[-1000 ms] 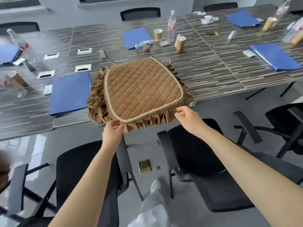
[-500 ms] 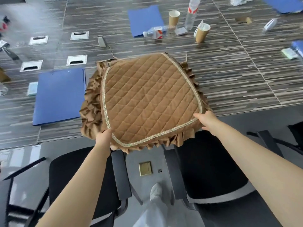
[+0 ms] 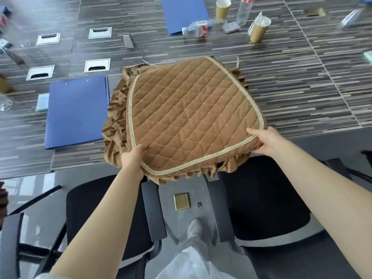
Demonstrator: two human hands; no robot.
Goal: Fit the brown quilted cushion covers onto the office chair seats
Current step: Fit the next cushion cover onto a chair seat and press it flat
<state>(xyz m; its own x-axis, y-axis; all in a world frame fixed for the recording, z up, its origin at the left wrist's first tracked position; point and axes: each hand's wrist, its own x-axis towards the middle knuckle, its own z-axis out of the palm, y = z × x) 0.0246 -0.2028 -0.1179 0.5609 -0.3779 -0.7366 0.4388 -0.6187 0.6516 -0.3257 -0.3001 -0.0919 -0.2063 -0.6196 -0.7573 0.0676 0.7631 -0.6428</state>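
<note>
Left hand (image 3: 134, 156) is curled over the near left corner of the brown quilted cushion cover with gold braid trim and ruffled skirt (image 3: 191, 115), thumb on top of the quilting, fingers hidden beneath. Right hand (image 3: 265, 140) is clamped on the near right corner, thumb laid along the braid, fingers tucked under the ruffle. Both forearms are stretched forward.

One cover is seen. It is held roughly flat, far part over the dark striped wood-grain surface (image 3: 291, 81), near ruffle overhanging the edge above the gap between two chairs. Whether the far part rests on the surface cannot be told.

Two black office chair seats are counted below: the left black seat (image 3: 96, 210) and the right black seat (image 3: 267, 200), each with dark grey armrests. Both are bare. At the far left edge a further grey armrest (image 3: 10, 244) is seen.

On the surface are noted: two blue folders, the near blue folder (image 3: 77, 109) just left of the cover and the far blue folder (image 3: 184, 14); two tan paper cups, the plain cup (image 3: 222, 8) and the cup holding white paper (image 3: 259, 29); one clear plastic bottle lying on its side (image 3: 196, 30) and one upright clear bottle (image 3: 243, 12); four silver cable hatches, among them the nearest silver hatch (image 3: 97, 65).

Between the chairs, on the grey floor (image 3: 181, 190), a square brass floor plate (image 3: 181, 201) and a white shoe (image 3: 194, 228) are seen.
</note>
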